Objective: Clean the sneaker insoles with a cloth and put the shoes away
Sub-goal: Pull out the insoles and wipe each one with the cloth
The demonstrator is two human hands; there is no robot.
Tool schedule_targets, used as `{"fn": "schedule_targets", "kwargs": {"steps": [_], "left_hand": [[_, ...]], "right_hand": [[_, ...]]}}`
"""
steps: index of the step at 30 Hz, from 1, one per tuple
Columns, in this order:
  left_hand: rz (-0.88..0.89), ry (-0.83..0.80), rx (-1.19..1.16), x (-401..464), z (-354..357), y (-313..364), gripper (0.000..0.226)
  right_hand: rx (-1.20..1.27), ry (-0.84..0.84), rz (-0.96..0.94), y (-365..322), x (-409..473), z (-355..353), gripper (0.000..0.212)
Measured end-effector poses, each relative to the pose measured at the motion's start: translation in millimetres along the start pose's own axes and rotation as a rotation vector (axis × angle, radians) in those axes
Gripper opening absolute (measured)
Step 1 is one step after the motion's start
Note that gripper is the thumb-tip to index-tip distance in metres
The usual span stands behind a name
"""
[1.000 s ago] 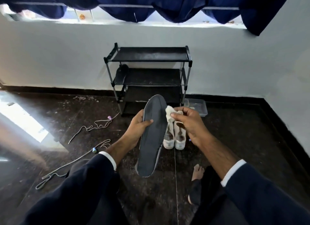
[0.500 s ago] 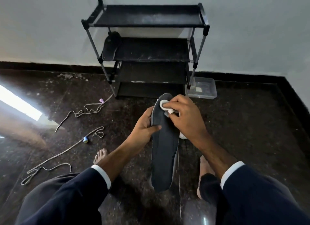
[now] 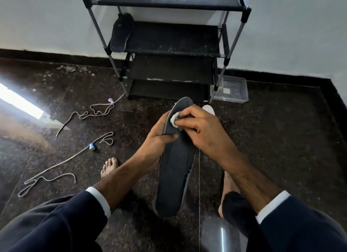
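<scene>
The left hand (image 3: 159,139) grips a dark grey insole (image 3: 176,161) at its upper edge, thumb laid across the face, holding it upright over the floor with the heel end hanging low. The right hand (image 3: 199,127) pinches a small wad of white cloth (image 3: 175,118) and presses it against the insole near the toe end. To wipe well, the left hand probably needs to brace the insole firmly from behind, since a thin foam piece will likely bend away under pressure. Strokes should run from toe toward heel, with the cloth refolded to a fresh face as it soils, and the frayed lower edge treated gently. Another insole (image 3: 121,33) leans on the middle shelf of the black shoe rack (image 3: 232,45) against the wall. The toe of 1 white sneaker (image 3: 208,109) shows just behind the right hand. Loose laces (image 3: 56,169) lie on the dark floor to the left.
</scene>
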State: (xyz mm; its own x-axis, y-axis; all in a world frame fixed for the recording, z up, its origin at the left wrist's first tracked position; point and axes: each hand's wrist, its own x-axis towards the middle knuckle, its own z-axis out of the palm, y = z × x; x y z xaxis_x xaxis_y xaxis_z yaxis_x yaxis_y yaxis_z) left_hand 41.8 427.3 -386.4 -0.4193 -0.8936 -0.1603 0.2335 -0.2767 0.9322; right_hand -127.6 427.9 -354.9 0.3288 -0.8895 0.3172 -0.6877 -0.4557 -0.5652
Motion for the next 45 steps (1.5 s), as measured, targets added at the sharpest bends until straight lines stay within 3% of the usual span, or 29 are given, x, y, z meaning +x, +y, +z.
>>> {"fn": "schedule_targets", "kwargs": {"steps": [3,8,12,14,18,20,25,31,33,37,43,45], "left_hand": [[-0.02,-0.029,-0.039,-1.4,4.9,1.6,0.07],[-0.001,-0.117,-0.019,-2.7,12.4,2.5,0.07],[-0.001,-0.073,-0.046,2.1,3.6,6.1,0.072],[-0.014,-0.072,-0.054,1.0,1.0,7.8,0.072],[-0.026,-0.151,-0.046,-2.5,9.6,9.4,0.072],[-0.016,-0.161,-0.026,-1.2,13.0,10.3,0.072],[-0.024,-0.091,-0.069,0.2,3.7,12.4,0.08],[0.004,-0.197,-0.013,-2.3,14.5,13.6,0.08],[0.009,-0.183,-0.013,0.2,13.3,13.7,0.081],[-0.015,-0.086,-0.029,0.0,3.2,14.1,0.081],[0.02,-0.177,0.019,-1.0,15.2,13.9,0.079],[0.022,-0.179,0.033,1.1,14.9,14.6,0.079]], "right_hand": [[-0.049,0.029,-0.026,-0.8,0.4,-4.2,0.018],[-0.086,0.294,0.101,12.3,5.2,-29.1,0.017],[-0.062,0.015,-0.052,-7.1,-0.3,-5.1,0.02],[-0.082,-0.04,-0.106,-10.3,-0.1,-1.2,0.02],[-0.214,0.261,0.054,6.4,8.1,-26.9,0.014],[-0.226,0.303,0.117,7.7,8.2,-30.2,0.014],[-0.103,-0.03,-0.085,-12.8,1.8,-4.6,0.015],[-0.156,0.289,0.095,5.1,10.5,-30.7,0.013],[-0.137,0.248,0.076,-0.5,8.2,-25.3,0.012],[-0.008,-0.015,-0.077,-20.4,3.6,-1.7,0.005],[-0.124,0.304,0.067,-0.3,12.3,-28.0,0.006],[-0.114,0.313,0.068,-1.3,9.5,-24.7,0.008]]}}
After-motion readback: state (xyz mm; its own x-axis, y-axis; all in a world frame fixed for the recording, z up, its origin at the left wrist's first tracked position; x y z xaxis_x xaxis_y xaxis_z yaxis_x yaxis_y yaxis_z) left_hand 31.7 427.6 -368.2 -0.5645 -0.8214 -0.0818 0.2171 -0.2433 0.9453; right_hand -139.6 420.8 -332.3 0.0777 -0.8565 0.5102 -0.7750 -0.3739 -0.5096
